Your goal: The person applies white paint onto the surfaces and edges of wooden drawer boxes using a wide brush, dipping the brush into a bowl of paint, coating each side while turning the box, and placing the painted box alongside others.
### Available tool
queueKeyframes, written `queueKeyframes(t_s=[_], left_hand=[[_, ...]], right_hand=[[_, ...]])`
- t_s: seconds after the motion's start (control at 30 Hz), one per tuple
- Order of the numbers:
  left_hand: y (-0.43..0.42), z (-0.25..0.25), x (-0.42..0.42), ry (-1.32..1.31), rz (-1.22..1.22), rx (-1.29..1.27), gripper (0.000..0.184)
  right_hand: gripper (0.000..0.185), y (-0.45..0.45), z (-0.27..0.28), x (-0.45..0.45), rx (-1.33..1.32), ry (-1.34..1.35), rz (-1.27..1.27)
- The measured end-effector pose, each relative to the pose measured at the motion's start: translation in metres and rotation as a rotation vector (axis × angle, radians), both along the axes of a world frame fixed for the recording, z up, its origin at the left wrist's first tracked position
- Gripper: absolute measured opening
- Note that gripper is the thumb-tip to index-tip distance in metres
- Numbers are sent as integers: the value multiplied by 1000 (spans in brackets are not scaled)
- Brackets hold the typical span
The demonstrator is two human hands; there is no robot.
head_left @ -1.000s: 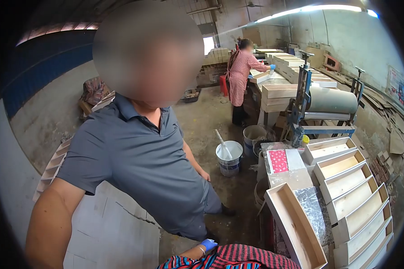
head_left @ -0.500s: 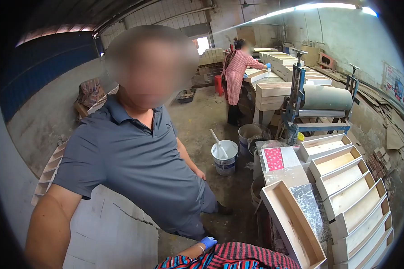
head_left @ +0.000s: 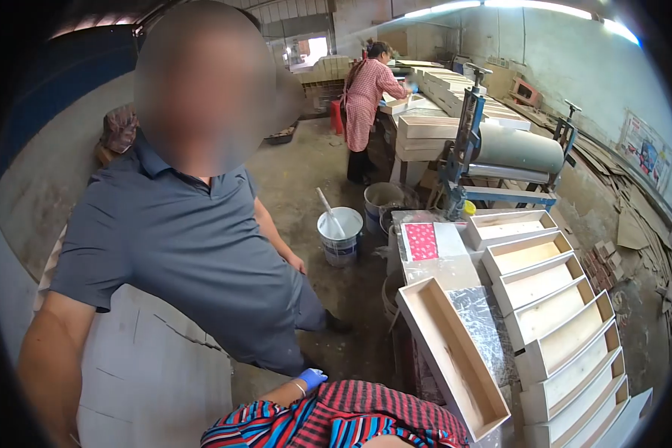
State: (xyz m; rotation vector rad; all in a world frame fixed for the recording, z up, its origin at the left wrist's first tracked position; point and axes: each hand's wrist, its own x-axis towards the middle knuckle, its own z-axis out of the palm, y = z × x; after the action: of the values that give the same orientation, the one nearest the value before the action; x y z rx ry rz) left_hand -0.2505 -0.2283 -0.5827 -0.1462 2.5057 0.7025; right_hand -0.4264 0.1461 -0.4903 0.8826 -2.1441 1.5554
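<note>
My left hand point(head_left: 313, 378), in a blue glove with a white band at the wrist, hangs at the bottom beside my red-and-black striped apron point(head_left: 381, 403). Its fingers look loosely stretched out, with nothing visible in them. My right hand is out of view. Nearest on my right, a long open wooden box point(head_left: 453, 358) lies slanted over the edge of the worktable point(head_left: 467, 287). Close in front stands a person in a grey polo shirt point(head_left: 179, 231), one arm point(head_left: 52, 358) reaching toward the camera's lower left.
Several open wooden boxes point(head_left: 549, 291) stand in a row on the right. Behind them is a roller machine point(head_left: 519, 149). A white bucket point(head_left: 341, 237) with a stick stands on the floor. Farther back, another person in a checked pink coat point(head_left: 364, 104) bends over stacked boxes.
The whole view has shifted, so the room, boxes and people appear farther left and higher. More of my striped clothing shows. The slanted box stays on the table.
</note>
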Motion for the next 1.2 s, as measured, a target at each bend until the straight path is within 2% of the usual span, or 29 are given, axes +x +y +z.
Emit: queueKeyframes(t_s=[0.03, 0.07, 0.1, 0.13, 0.23, 0.3, 0.37, 0.4, 0.47, 0.5, 0.53, 0.57, 0.63, 0.7, 0.73, 0.77, 0.8, 0.83, 0.87, 0.9, 0.93, 0.97, 1.0, 1.03, 1.13, 1.2], left_hand=[[2, 16, 1, 3, -126, -39, 29], [-16, -83, 14, -3, -133, -26, 29], [-31, -154, 3, 252, -406, -259, 29], [-30, -144, 2, 256, -501, -314, 29], [-31, -138, 4, 272, -560, -320, 28], [-35, -164, 0, 264, -559, -319, 28], [-32, -167, -1, 294, -396, -206, 27], [-42, -164, 16, 289, -401, -205, 27], [-17, -65, -5, 167, -484, -195, 26], [-20, -66, -4, 340, -608, -217, 22], [-19, -58, -11, 353, -614, -206, 19], [-19, -62, -11, 355, -643, -188, 17], [-40, -153, -10, 522, -630, -191, 13], [-58, -170, -18, 487, -646, -112, 11], [-55, -155, -24, 501, -746, -89, 11], [-52, -165, -35, 442, -856, -43, 11], [-50, -176, -38, 582, -232, 477, 24], [-49, -145, -38, -278, 252, 378, 34], [-34, -117, -50, -280, 219, 408, 40], [-33, -113, -57, -279, 203, 441, 46], [-24, -99, -71, -195, 67, 388, 44], [-16, -84, -83, -138, -32, 386, 44], [-4, -65, -94, -80, -126, 388, 44], [17, -32, -103, 10, -328, 376, 43], [74, 43, -124, -32, -403, 366, 42], [98, 64, -133, 159, -526, 401, 42]], right_hand=[[32, 7, 3, -1, 28, 9, -5], [31, 17, 6, 2, 59, 14, -10], [31, 20, 9, 3, 78, 21, -13], [31, 20, 11, 2, 97, 31, -16], [31, 12, 15, -2, 136, 57, -26], [31, 12, 17, -3, 169, 71, -35], [31, 14, 19, -2, 209, 80, -45], [30, 15, 20, -3, 227, 85, -48], [30, 16, 21, 5, 269, 81, -60], [30, 22, 20, 15, 291, 68, -76], [30, 31, 16, 34, 316, 38, -107], [30, 42, 10, 64, 340, -10, -156], [30, 57, -1, 145, 378, -152, -299], [30, 58, -23, 225, 388, -347, -481], [22, 79, -62, 232, 539, -468, -422], [16, 97, -81, 239, 674, -593, -347], [19, 89, -34, 247, 362, -975, -429], [22, 88, -24, 260, 304, -933, -458], [25, 88, -20, 275, 197, -902, -488], [26, 83, 2, 283, -118, -1213, -611], [27, 76, 26, 289, -464, -1486, -719], [27, 73, 32, 306, -707, -1504, -782], [28, 71, 37, 326, -800, -1467, -831], [28, 73, 43, 345, -882, -1420, -877], [25, 78, 42, 410, -1374, -1184, -1020], [30, 87, 27, 446, -1600, -937, -1190]])
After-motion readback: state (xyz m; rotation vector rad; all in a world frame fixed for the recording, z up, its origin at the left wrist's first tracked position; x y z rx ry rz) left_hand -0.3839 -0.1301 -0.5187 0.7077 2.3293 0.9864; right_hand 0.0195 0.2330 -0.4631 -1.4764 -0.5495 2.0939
